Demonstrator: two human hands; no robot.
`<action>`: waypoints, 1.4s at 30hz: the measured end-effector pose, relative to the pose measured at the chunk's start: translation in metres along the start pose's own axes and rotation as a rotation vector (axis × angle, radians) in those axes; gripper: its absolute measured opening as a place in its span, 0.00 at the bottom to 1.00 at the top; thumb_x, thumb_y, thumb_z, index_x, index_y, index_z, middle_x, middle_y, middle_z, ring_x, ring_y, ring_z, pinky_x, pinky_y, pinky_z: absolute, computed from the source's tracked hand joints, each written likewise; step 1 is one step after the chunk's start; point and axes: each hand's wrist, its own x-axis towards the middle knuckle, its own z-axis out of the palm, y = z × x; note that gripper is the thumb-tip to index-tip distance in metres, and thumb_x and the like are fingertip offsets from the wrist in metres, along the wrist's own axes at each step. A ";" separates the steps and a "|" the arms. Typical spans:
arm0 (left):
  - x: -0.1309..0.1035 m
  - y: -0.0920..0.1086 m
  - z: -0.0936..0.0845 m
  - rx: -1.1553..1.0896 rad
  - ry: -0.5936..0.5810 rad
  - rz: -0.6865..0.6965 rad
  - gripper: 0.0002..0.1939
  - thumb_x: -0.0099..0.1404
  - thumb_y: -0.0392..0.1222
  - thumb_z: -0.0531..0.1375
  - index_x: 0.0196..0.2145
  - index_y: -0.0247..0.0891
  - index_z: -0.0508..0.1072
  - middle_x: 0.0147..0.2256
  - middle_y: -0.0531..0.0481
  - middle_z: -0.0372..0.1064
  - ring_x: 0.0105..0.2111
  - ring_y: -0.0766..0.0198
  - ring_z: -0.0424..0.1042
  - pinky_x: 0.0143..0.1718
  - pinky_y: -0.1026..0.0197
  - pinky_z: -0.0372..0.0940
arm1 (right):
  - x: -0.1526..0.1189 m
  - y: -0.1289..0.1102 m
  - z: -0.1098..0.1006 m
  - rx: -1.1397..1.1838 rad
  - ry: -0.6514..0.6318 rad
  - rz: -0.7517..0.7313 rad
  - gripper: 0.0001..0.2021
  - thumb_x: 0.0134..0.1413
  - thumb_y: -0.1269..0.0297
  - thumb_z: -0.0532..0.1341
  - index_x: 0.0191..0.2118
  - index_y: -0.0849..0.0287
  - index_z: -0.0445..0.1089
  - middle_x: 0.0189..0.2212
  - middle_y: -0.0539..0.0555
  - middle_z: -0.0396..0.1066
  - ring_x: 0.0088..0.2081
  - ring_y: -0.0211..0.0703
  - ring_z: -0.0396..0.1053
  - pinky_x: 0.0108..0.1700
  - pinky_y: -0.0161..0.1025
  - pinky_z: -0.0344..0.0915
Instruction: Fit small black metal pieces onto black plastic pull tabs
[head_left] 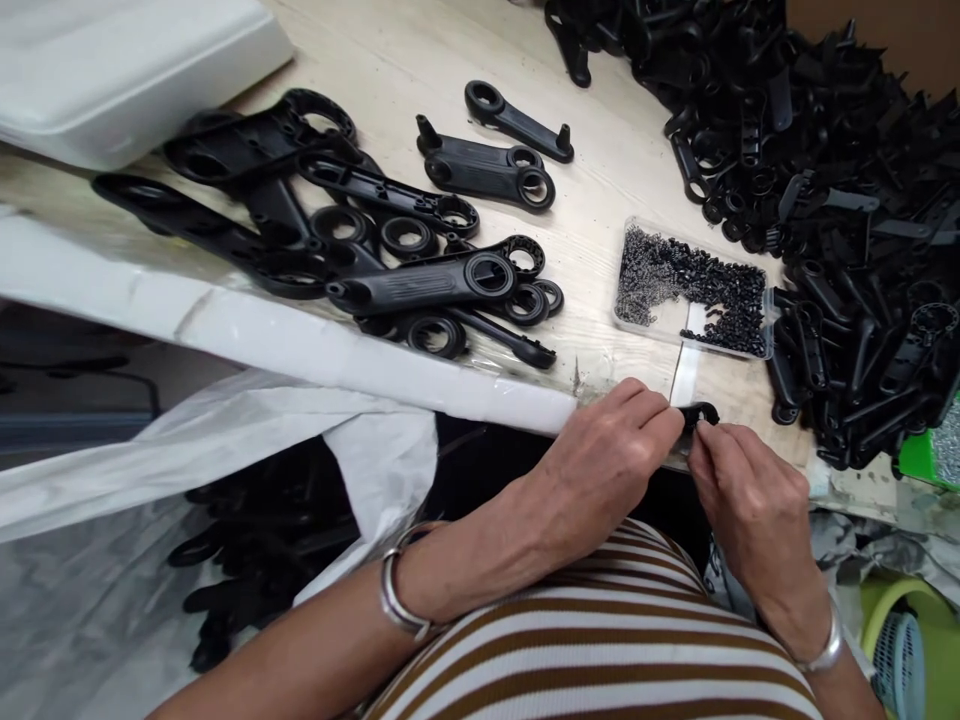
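At the table's front edge, my left hand (pixel 611 465) is closed round a black plastic part (pixel 699 413), most of which the fingers hide. My right hand (pixel 750 500) pinches at the ring end of that same part; anything small between its fingertips cannot be made out. Just beyond the hands lies a clear plastic tray (pixel 619 318) with small metal springs (pixel 643 270) on its left side and small black pieces (pixel 720 290) on its right. Several black arm-shaped parts (pixel 420 285) with ring ends lie in a loose group left of the tray.
A large heap of black parts (pixel 832 200) covers the right side of the table. A white container (pixel 150 70) stands at the back left. Below the edge are more black parts (pixel 262 540), white sheeting (pixel 386 450) and a green basin (pixel 930 630) at the right.
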 end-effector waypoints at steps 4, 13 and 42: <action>-0.001 0.000 -0.001 -0.008 0.002 0.020 0.11 0.69 0.27 0.50 0.34 0.32 0.71 0.33 0.46 0.71 0.37 0.60 0.67 0.40 0.58 0.69 | -0.001 0.005 -0.002 -0.041 -0.047 -0.068 0.07 0.62 0.76 0.56 0.41 0.66 0.71 0.29 0.56 0.72 0.29 0.40 0.70 0.31 0.37 0.65; -0.001 0.000 -0.003 -0.009 0.020 0.010 0.08 0.67 0.26 0.53 0.35 0.32 0.72 0.34 0.46 0.71 0.37 0.60 0.68 0.40 0.59 0.69 | -0.004 0.002 0.004 0.320 0.067 0.205 0.08 0.61 0.74 0.57 0.43 0.62 0.73 0.34 0.57 0.76 0.34 0.40 0.75 0.40 0.38 0.72; -0.002 0.000 -0.003 -0.036 0.016 -0.007 0.10 0.68 0.27 0.52 0.36 0.32 0.72 0.35 0.46 0.71 0.36 0.61 0.70 0.38 0.59 0.69 | 0.011 0.012 -0.007 0.261 -0.120 0.259 0.06 0.60 0.70 0.57 0.33 0.59 0.70 0.25 0.50 0.73 0.25 0.38 0.71 0.30 0.33 0.63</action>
